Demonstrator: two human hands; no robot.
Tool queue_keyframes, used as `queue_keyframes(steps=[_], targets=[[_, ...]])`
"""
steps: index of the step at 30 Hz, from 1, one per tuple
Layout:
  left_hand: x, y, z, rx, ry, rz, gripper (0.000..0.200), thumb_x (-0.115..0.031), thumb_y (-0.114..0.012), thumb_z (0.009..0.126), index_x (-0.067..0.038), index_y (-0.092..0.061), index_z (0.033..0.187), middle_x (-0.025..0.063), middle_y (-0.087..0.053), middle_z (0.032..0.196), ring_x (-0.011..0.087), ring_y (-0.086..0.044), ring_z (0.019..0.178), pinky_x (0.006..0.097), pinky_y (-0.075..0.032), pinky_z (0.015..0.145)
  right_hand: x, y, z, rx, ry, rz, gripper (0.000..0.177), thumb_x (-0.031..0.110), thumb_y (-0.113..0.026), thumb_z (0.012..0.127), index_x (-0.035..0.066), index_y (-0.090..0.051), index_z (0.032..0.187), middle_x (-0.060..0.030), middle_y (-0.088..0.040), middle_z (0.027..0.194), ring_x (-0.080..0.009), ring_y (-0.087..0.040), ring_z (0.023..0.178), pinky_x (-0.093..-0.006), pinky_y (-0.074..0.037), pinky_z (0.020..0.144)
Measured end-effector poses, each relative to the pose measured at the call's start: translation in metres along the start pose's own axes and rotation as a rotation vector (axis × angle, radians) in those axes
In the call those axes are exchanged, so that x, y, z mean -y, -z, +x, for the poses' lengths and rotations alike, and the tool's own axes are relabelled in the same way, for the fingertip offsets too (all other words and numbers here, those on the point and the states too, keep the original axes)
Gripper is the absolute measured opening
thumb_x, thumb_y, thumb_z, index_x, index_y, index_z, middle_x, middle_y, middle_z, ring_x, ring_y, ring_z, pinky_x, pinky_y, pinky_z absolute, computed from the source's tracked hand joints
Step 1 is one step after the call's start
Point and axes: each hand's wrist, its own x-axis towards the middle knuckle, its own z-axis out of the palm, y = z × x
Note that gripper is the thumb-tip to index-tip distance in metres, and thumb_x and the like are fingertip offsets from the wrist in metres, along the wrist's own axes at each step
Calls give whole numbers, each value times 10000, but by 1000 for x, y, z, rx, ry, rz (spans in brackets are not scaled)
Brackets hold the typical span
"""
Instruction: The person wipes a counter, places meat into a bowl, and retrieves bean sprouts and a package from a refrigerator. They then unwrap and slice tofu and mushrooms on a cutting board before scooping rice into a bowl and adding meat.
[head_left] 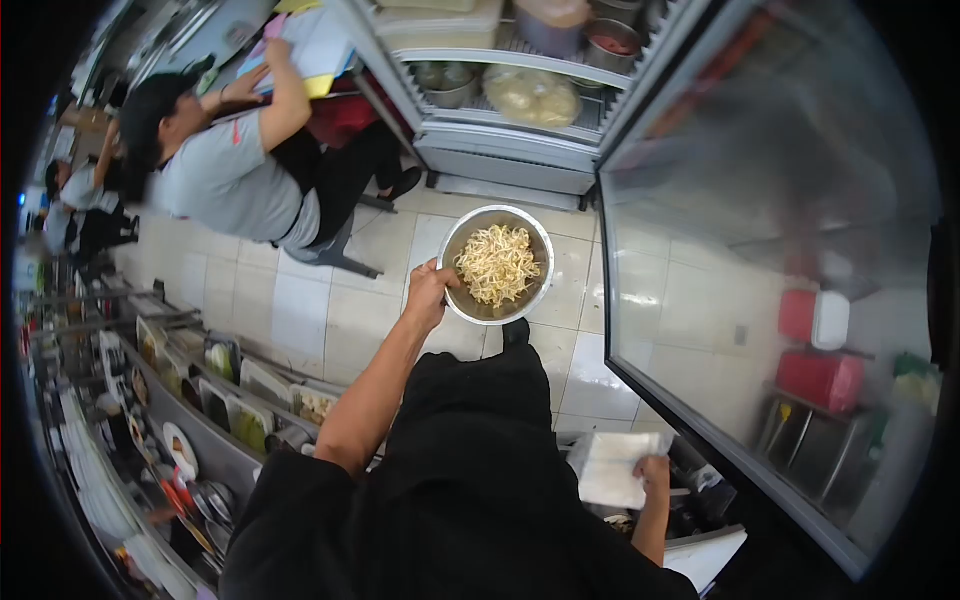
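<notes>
My left hand (428, 294) grips the rim of a round steel bowl (447, 232), thumb inside the wall and fingers outside. Pale bean sprouts (497, 265) lie heaped in the bowl, which I hold out over the floor in front of me. Low at my right side, my right hand (654, 473) has its fingers closed on the edge of a flat white package (610, 470). This package looks wrapped in plastic; its contents I cannot make out. It is above an open drawer or bin (700, 490) with dark contents.
Ahead stands an open refrigerator (505, 150) with a bag of pale food (532, 96) and tubs on its shelves. Its glass door (740, 300) swings out along my right. A seated person (230, 170) writes at the left. Food containers (225, 400) line a counter behind my left arm.
</notes>
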Motion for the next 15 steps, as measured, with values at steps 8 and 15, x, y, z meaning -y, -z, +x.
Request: queue_keyframes(steps=[8,15], targets=[[-5,121,-55,-126,4,-336,345,55,-470,609,58,-563,942,117,-605,851,202,-606,729,312,-523,706,86,131,55,-871,633,240,128,108,-535,703,-5,-551,644,-39,-467,516,-159,-443,413,-314,-358,375],[-24,220,-180,-597,-354,-483,308,47,-525,555,26,-589,856,72,-583,726,171,-564,615,288,-485,612,273,-81,52,-687,1081,-241,128,99,-528,696,-26,-548,676,-58,-485,549,-176,-447,442,-335,-365,409]])
